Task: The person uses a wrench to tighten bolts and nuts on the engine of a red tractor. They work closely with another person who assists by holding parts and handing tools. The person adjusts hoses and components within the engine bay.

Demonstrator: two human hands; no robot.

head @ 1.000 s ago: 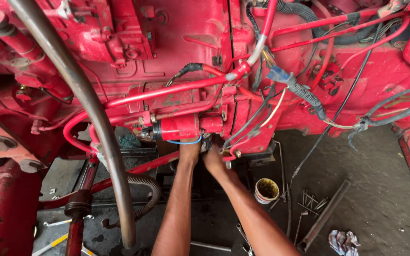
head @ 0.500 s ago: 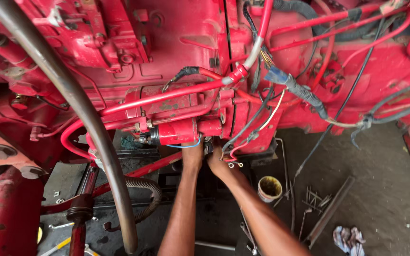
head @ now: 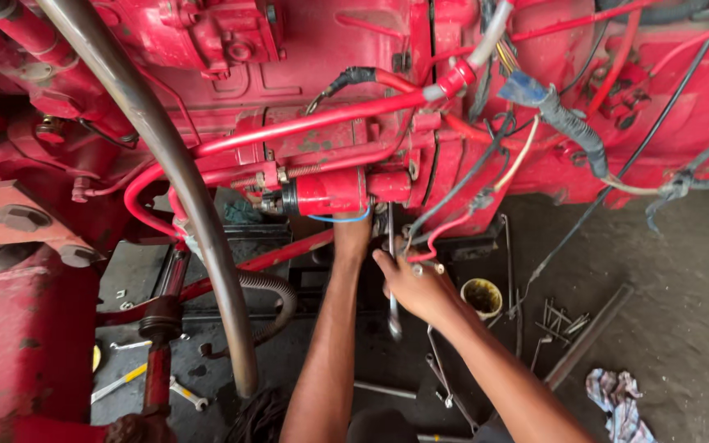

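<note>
I look down the side of a red engine (head: 330, 74). My left hand (head: 353, 234) reaches up under the red cylindrical starter motor (head: 330, 194); its fingers are hidden behind it. My right hand (head: 412, 283) grips a long silver wrench (head: 391, 271) that stands nearly upright, its top end up beside the starter's mount and its lower end hanging below my fist. A thin blue wire (head: 340, 219) loops under the starter.
A curved grey metal pipe (head: 182, 189) crosses in front at left. Red hoses and black cables (head: 568, 123) hang at right. On the dirty floor lie a small yellow-rimmed tin (head: 482, 297), loose rods and spanners (head: 555, 320), a rag (head: 617, 398) and a yellow-handled tool (head: 121, 381).
My right hand has dropped down and away from the starter, now holding the wrench upright. My left hand stays under the starter. The camera has shifted slightly.
</note>
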